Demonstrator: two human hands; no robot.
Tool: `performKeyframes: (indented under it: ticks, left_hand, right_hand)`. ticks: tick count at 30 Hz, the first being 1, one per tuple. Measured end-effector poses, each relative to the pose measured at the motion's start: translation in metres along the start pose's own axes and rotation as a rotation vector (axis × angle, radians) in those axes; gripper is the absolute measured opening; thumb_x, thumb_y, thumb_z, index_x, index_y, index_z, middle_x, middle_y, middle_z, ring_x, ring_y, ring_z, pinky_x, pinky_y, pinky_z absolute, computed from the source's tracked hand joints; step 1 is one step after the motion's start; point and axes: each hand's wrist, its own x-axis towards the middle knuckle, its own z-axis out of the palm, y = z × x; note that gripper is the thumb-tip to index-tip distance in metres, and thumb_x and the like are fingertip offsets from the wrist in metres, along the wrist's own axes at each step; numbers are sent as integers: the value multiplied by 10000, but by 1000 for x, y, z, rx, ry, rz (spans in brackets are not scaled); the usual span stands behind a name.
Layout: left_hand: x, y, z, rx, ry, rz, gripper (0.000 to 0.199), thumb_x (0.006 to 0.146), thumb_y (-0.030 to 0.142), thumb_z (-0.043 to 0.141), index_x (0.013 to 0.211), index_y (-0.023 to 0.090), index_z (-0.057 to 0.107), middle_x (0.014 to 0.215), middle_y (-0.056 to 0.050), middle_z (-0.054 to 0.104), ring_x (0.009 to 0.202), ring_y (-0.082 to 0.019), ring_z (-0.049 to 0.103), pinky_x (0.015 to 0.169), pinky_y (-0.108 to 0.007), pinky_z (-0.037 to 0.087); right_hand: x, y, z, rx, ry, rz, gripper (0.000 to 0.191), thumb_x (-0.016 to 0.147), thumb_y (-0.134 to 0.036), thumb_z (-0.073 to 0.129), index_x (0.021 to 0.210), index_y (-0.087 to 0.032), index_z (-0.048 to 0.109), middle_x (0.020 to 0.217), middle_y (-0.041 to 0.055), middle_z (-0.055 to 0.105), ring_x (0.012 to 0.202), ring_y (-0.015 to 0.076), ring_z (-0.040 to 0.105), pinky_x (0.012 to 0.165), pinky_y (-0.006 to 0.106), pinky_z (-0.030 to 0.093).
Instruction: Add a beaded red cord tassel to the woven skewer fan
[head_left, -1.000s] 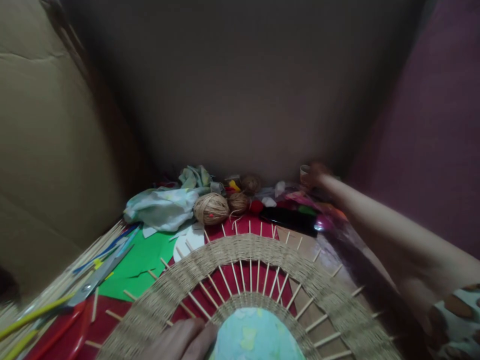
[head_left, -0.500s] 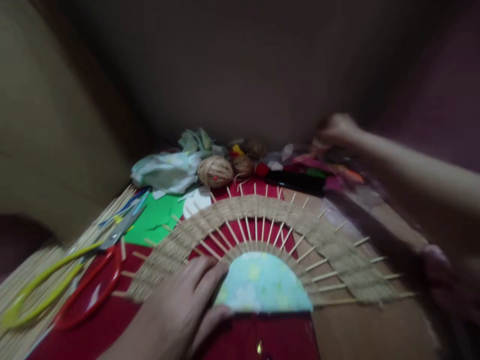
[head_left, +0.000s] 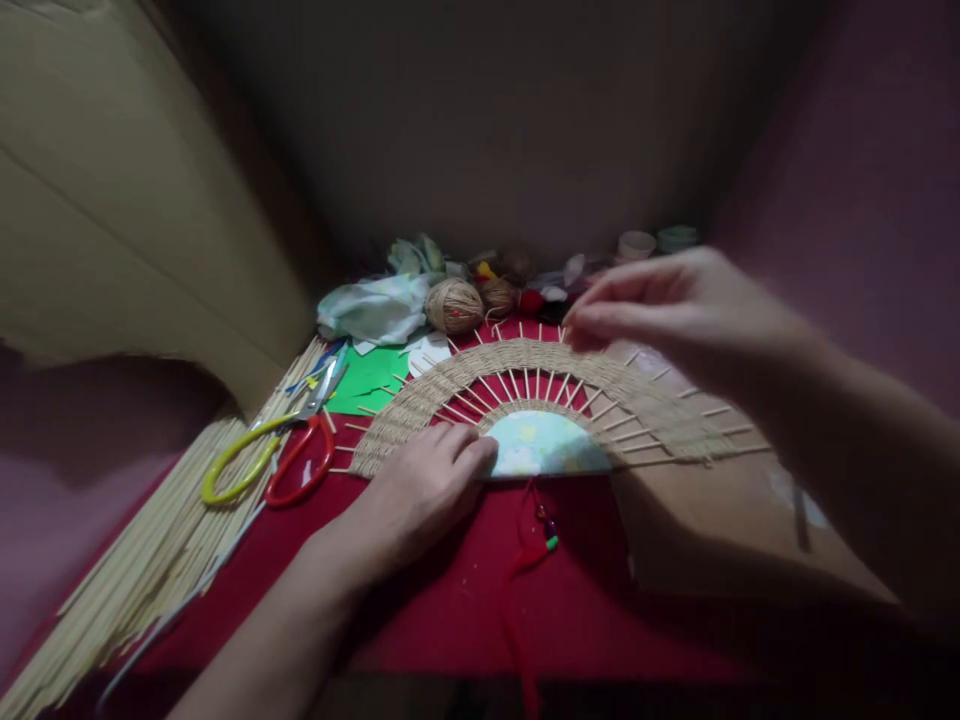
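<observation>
A half-round woven fan point(head_left: 517, 355) with thin sticks lies on the red cloth point(head_left: 450, 620) and a brown board point(head_left: 697, 520). Pale blue flowered fabric point(head_left: 547, 443) covers its centre. My left hand point(head_left: 427, 480) rests at the left end of that fabric, fingers closed together on the fan's edge. Above the fan's upper right part hovers my right hand point(head_left: 660, 300), fingers pinched; anything between the fingertips is too small to make out. Below the fabric hang a beaded cord point(head_left: 546, 520) and a red tassel point(head_left: 517, 610).
Scissors point(head_left: 315, 400) with yellow and red handles and a bundle of sticks point(head_left: 150, 560) lie at left. Behind are green paper point(head_left: 371, 378), a twine ball point(head_left: 454, 306), crumpled cloth point(head_left: 379, 308) and small containers point(head_left: 636, 245).
My right hand has come from the pile at the back right to above the fan. The view has shifted back, showing more cloth and the tassel. My left hand stays on the fan.
</observation>
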Motion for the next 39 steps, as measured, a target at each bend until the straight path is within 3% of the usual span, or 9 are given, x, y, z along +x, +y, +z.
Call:
performKeyframes:
  ticks: [5,8,11,16,19,25,28,32,39]
  left_hand:
    - [-3,2,0,174,67,83,231,871,103,427,1071,99,542,985,-142,621,862,-227,567,708,-365,509]
    - [-3,3,-4,178,134,92,216,890,108,425,1057,89,560,948,-139,628,841,-226,571,683,-359,508]
    - [-1,3,-7,147,183,78,205,900,126,436,1054,90,567,936,-133,636,822,-222,582,657,-350,511]
    - [0,0,-9,119,262,75,210,887,140,473,1075,94,553,971,-139,649,870,-228,601,691,-364,527]
    - [0,-2,-9,116,298,71,225,875,156,493,1085,101,552,981,-142,653,874,-227,603,696,-368,530]
    - [1,-2,-11,80,333,73,255,848,125,531,1100,92,546,997,-143,657,887,-228,605,725,-378,531]
    - [2,-2,-11,55,349,61,260,837,114,546,1096,86,544,992,-148,658,901,-232,609,750,-388,530]
    - [2,-3,-11,38,363,36,267,844,126,546,1110,110,535,1001,-140,659,936,-224,609,800,-396,525]
    - [2,-2,-9,23,344,24,289,834,121,581,1117,104,525,1025,-141,666,939,-227,606,814,-388,519]
  right_hand:
    - [-67,39,29,344,-391,349,195,783,-338,653,708,-166,708,655,50,671,576,128,600,587,266,488]
    - [-100,62,47,633,-329,621,202,736,-309,704,845,-141,680,776,97,704,638,175,662,602,310,521]
    - [-112,70,55,821,-197,670,288,716,-278,734,943,-127,641,875,137,710,715,207,687,719,375,533]
    - [-94,65,52,966,140,652,218,677,-227,752,839,-134,640,924,137,701,833,238,676,865,398,497]
    - [-78,66,53,1046,205,657,229,677,-176,740,886,-174,648,939,88,693,890,236,647,870,406,494]
    - [-60,71,68,1131,158,709,173,708,-148,694,877,-163,663,758,49,679,766,182,619,846,354,496]
    - [-55,69,70,1081,115,670,196,704,-175,696,898,-168,670,791,48,691,776,182,627,846,347,491]
    - [-52,67,68,1041,81,561,178,697,-197,698,870,-176,662,903,62,703,855,216,640,883,400,481]
    - [-55,76,66,1060,-34,648,158,747,-280,650,859,-170,644,775,92,705,778,249,661,828,444,488]
